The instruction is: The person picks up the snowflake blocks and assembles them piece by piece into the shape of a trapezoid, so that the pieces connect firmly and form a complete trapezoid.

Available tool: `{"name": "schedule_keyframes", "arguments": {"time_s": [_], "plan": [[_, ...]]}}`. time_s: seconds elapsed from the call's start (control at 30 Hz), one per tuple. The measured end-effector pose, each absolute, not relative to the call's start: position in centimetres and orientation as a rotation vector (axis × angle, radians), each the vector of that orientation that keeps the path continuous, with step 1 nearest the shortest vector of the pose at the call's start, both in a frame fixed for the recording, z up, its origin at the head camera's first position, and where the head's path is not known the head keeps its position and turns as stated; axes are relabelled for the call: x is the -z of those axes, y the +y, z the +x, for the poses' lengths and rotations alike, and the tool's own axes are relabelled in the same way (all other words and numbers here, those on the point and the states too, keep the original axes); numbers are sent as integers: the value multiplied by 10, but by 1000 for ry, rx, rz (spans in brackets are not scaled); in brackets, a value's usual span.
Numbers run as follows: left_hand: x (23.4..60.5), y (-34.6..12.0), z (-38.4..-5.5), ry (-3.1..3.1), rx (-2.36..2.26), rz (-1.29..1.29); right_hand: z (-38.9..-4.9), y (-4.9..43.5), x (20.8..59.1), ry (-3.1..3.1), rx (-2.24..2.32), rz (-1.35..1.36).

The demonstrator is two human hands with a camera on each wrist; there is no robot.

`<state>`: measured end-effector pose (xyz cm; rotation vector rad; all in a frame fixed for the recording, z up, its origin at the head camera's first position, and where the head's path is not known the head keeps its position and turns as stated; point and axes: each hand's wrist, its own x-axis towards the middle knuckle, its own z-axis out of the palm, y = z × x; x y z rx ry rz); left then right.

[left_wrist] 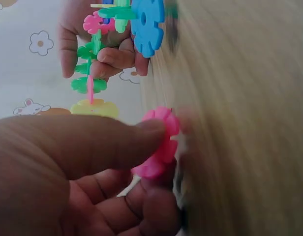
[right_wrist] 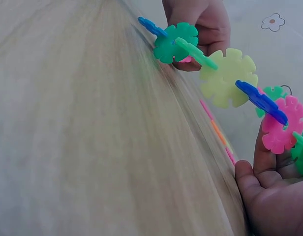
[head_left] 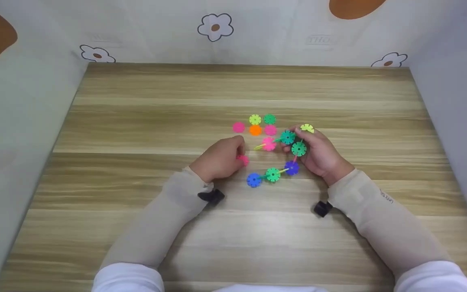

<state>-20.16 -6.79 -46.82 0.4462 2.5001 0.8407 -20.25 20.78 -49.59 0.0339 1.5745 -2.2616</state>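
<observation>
Pink disc (head_left: 243,160) pinched in the left hand (head_left: 222,158), head view; right hand (head_left: 322,152) gripping a chain of discs (head_left: 273,174). Five loose discs (head_left: 255,130) lie beyond on the wood-grained table (head_left: 144,129), before flower-print walls (head_left: 156,28). Left wrist view: thumb (left_wrist: 112,140) covers part of the pink disc. Right wrist view: chain partly hides the left hand.

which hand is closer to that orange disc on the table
Left. The left hand sits close by, on the left of the orange disc; the right hand is farther off, to its right.
</observation>
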Motion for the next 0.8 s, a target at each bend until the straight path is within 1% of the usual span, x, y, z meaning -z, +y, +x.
{"name": "schedule_keyframes", "arguments": {"time_s": [0.2, 0.3, 0.6, 0.8], "plan": [[469, -69, -205, 2373, -1266, 426, -203, 208, 496, 1550, 2270, 25], [467, -69, -205, 2304, -1400, 397, -203, 208, 496, 1538, 2274, 8], [472, -69, -205, 2235, -1534, 426, -202, 209, 497, 1544, 2285, -31], [473, -70, -205, 2257, -1500, 462, -203, 209, 499, 1531, 2294, -53]]}}
